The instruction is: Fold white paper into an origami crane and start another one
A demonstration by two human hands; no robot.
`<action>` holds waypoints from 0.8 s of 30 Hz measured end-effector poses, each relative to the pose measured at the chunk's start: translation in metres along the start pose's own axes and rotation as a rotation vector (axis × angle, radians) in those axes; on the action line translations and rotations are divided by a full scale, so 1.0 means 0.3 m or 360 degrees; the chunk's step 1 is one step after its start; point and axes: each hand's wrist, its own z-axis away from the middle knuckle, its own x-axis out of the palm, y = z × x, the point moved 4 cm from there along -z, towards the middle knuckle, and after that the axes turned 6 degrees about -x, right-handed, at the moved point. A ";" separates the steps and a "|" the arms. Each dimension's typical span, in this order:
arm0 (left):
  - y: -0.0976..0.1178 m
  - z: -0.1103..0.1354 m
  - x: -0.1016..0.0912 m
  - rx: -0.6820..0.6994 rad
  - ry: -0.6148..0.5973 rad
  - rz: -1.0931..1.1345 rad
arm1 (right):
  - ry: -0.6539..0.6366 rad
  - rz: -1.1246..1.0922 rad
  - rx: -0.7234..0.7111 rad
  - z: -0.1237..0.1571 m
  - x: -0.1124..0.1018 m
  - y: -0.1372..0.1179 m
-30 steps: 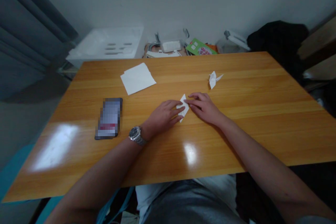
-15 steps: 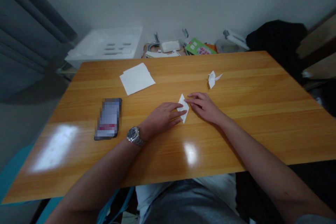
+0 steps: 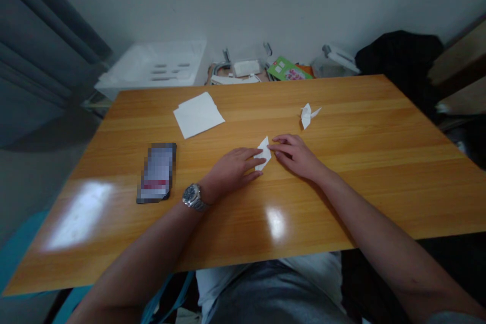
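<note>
A small folded white paper (image 3: 264, 152) lies on the wooden table (image 3: 360, 172) between my hands. My left hand (image 3: 231, 171), with a metal watch at the wrist, rests flat with its fingers stretched over the paper's left side. The fingertips of my right hand (image 3: 295, 156) press the paper's upper right edge, fingers extended. Farther back to the right stands a finished white paper crane (image 3: 308, 114).
A few white paper sheets (image 3: 198, 114) lie at the back left of the table. A dark phone (image 3: 157, 172) lies left of my left hand. Behind the table are a white plastic bin (image 3: 152, 68), a green packet (image 3: 289, 69) and a black bag (image 3: 402, 58).
The folded paper shows a smaller visible shape now, its lower tip hidden under my left fingers. Both hands stay almost in place.
</note>
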 end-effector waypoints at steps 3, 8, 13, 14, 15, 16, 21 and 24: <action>-0.018 0.001 -0.009 -0.0080 0.0071 -0.0072 | -0.0018 0.0036 -0.0023 0.000 -0.007 -0.006; -0.030 0.002 -0.012 -0.0118 0.0101 -0.0141 | -0.0032 0.0082 -0.0048 -0.001 -0.019 -0.021; -0.033 -0.003 -0.009 -0.0047 0.0123 -0.0153 | -0.0063 0.0052 -0.0079 -0.004 -0.026 -0.035; -0.034 -0.004 -0.009 -0.0035 0.0126 -0.0152 | -0.0080 0.0043 -0.0092 -0.006 -0.026 -0.039; -0.035 -0.006 -0.010 -0.0026 0.0127 -0.0149 | -0.0094 0.0042 -0.0112 -0.008 -0.026 -0.042; -0.035 -0.007 -0.010 -0.0018 0.0125 -0.0144 | -0.0106 0.0047 -0.0136 -0.010 -0.026 -0.046; -0.032 -0.016 -0.015 0.0019 0.0131 -0.0095 | -0.0116 0.0097 -0.0198 -0.022 -0.032 -0.057; -0.031 -0.019 -0.013 0.0028 0.0153 -0.0061 | -0.0053 0.0110 -0.0213 -0.023 -0.034 -0.052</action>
